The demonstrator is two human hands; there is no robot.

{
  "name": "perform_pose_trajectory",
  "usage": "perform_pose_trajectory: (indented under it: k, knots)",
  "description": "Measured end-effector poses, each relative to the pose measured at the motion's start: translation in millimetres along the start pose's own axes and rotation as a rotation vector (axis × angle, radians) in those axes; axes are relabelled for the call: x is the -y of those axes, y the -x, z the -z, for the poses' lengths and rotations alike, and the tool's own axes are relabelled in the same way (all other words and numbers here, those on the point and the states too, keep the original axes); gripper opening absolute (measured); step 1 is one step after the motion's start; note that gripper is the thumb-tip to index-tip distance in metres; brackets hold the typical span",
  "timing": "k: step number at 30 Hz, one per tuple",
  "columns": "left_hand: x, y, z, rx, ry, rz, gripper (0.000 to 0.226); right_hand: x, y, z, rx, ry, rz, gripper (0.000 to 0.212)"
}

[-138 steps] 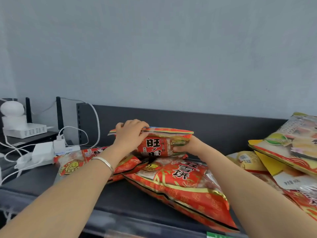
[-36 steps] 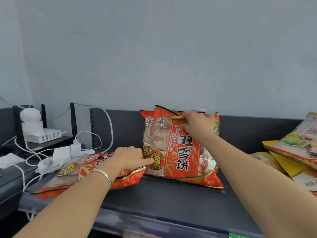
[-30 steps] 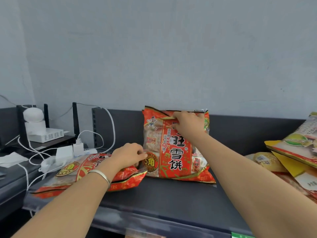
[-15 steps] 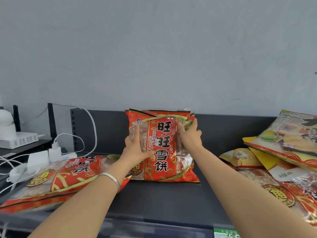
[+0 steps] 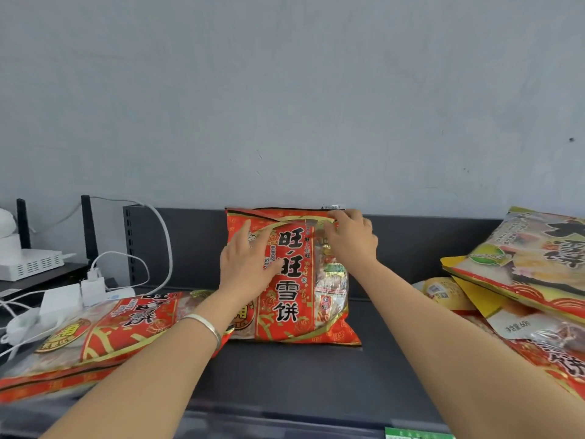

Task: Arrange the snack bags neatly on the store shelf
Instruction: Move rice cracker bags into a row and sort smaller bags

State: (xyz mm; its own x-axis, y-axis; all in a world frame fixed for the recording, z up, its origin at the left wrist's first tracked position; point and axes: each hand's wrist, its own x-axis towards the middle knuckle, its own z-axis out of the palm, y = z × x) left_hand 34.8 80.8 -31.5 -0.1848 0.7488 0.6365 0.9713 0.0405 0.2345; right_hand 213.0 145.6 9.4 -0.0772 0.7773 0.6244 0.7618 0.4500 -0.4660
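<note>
The red foil snack bag stands upright at the dark shelf's back edge, left hand spread flat on its front (right hand pinches its top).

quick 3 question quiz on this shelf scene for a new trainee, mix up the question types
1. True or false: the red bag under both hands lies flat on the shelf.
2. The left hand is: A) pinching a corner of the bag, B) pressing flat against the bag's front, C) clear of the bag.
3. Fill in: the right hand grips the bag at its ____ edge.

Key: 1 false, it stands upright; 2 B; 3 top.
</note>
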Motion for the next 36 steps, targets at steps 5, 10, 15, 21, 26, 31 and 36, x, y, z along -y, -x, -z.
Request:
perform_pose_trajectory:
  k: [5, 10, 15, 21, 26, 31, 36]
  knots:
    - [-16.5, -22.2, 1.8, 0.055, -0.111, -0.222, 0.063, 0.6, -20.7, 0.6, 0.023, 0.229, 0.069, 0.036]
    - [-29.3, -38.5, -7.7, 0.116, -0.198, -0.351, 0.061, -3.3, -39.5, 1.2, 0.122, 0.288, 0.018, 0.027]
    - [-22.2, -34.2, -34.3, 0.176, -0.307, -0.441, 0.057, -3.4, -57.3, -0.6, 0.057, 0.103, -0.077, 0.027]
    - [-20.7, -34.3, -41.1, 0.197, -0.302, -0.426, 0.055, -4.3, -61.8, -13.8, 0.019, 0.047, -0.175, 0.023]
    - [-21.9, -34.8, -37.1, 0.230, -0.276, -0.397, 0.056, 3.5, -54.2, -3.5, -0.129, 0.210, -0.037, 0.024]
    - [-8.6, -28.9, -13.3, 0.048, -0.173, -0.348, 0.048, 12.4, -26.9, -7.1, -0.195, 0.218, 0.352, 0.023]
    - [36.0, -10.4, 21.7, 0.063, -0.180, -0.206, 0.037, 44.4, 4.5, -23.8, 0.015, 0.098, 0.531, 0.025]
